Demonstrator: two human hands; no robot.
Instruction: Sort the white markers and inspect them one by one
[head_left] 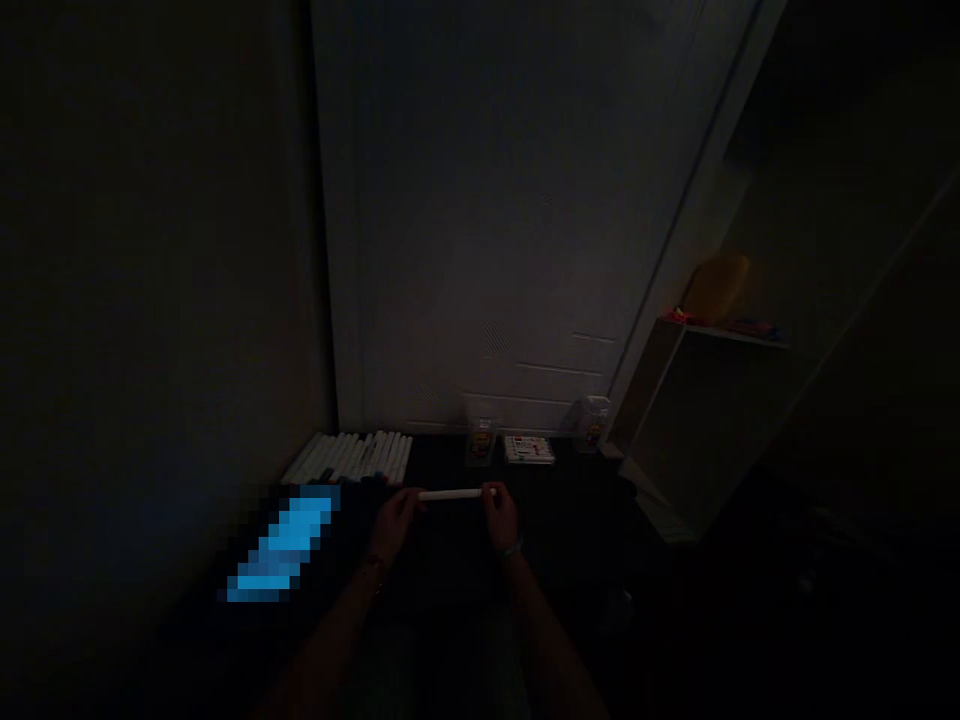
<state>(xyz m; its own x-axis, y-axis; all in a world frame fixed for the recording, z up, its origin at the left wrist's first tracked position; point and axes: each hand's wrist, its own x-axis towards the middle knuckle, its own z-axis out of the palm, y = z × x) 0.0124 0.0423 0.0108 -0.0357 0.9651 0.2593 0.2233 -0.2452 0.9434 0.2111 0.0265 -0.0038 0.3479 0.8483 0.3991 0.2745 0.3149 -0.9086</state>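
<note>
A white marker [453, 495] is held level above the dark table, one end in each hand. My left hand [394, 522] is closed on its left end, and my right hand [501, 520] pinches the right end. To the left, behind my left hand, several white markers [360, 457] lie side by side in a row. Beyond the held marker are a clear plastic case [481, 443] standing upright and a flat white box [529, 450] with coloured print. The room is very dark, so fine detail on the marker cannot be made out.
A bright blue, pixelated screen-like patch [289, 545] glows at the left of the table. Another clear case [592, 425] stands at the back right, beside a shelf unit [694, 420] with a yellow object [718, 287] on top. A pale panel [487, 220] rises behind the table.
</note>
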